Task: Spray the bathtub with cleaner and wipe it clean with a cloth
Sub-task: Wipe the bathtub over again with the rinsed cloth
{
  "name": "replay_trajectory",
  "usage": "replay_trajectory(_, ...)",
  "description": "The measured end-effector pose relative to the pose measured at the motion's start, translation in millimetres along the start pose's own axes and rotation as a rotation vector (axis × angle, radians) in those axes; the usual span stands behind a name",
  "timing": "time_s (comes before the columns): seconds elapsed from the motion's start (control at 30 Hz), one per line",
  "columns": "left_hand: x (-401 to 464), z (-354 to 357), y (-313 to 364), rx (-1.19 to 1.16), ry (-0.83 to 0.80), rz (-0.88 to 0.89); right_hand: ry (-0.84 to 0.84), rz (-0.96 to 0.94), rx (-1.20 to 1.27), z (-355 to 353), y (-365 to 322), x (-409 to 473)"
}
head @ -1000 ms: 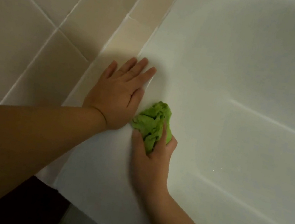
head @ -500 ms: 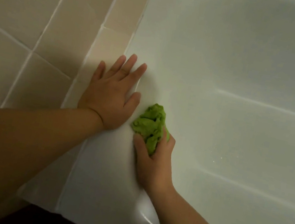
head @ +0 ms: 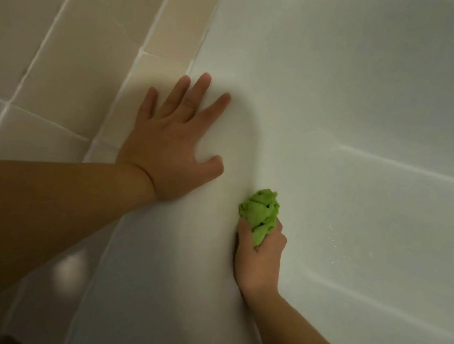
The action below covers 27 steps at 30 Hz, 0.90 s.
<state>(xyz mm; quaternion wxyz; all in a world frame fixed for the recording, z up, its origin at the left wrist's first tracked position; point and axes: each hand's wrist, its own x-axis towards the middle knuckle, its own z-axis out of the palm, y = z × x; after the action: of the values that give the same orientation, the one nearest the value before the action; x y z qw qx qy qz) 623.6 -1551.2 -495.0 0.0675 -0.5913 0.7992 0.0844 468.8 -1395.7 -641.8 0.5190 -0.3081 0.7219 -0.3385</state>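
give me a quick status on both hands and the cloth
Left hand flat on bathtub rim, fingers spread. Right hand grips bunched green cloth against the tub's inner wall. Nothing in the way; no spray bottle in view.

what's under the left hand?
The left hand lies flat, fingers spread, on the white bathtub rim. The rim directly beneath the palm is covered.

Beige tiled surround (head: 59, 51) in dim light

Square tiles with pale grout lines (head: 48, 28) filled the left side, a narrower tile border (head: 173, 20) ran along their right edge, and a soft glare patch (head: 65, 270) lay near.
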Motion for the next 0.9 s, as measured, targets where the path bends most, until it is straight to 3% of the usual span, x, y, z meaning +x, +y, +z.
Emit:
replay_trajectory(0.17,10.1,-3.0,4.1,-0.006,-0.003,-0.008,0.132,0.499,-0.065,-6.6,13.4,46.4)
replay_trajectory(0.23,11.7,-4.0,4.8,-0.014,0.001,-0.006,0.222,0.586,0.009,-0.4,9.4,63.9)
replay_trajectory(0.43,15.1,-5.1,3.5,-0.033,0.008,0.012,0.139,0.366,-0.008,-6.6,26.8,30.6)
replay_trajectory(0.53,16.4,-4.7,2.2,-0.037,0.025,0.025,0.118,0.495,-0.148,-20.8,54.7,58.5)
replay_trajectory(0.63,18.0,-3.2,1.8,-0.051,0.053,0.033,0.205,0.575,-0.178,-17.7,53.3,102.1)
replay_trajectory(0.8,20.8,-3.0,2.3,-0.075,0.070,0.043,0.188,0.316,0.026,-5.3,38.3,88.8)
replay_trajectory(0.9,20.7,-4.2,2.9,-0.085,0.075,0.038,0.068,0.181,-0.082,-25.4,66.0,53.1)
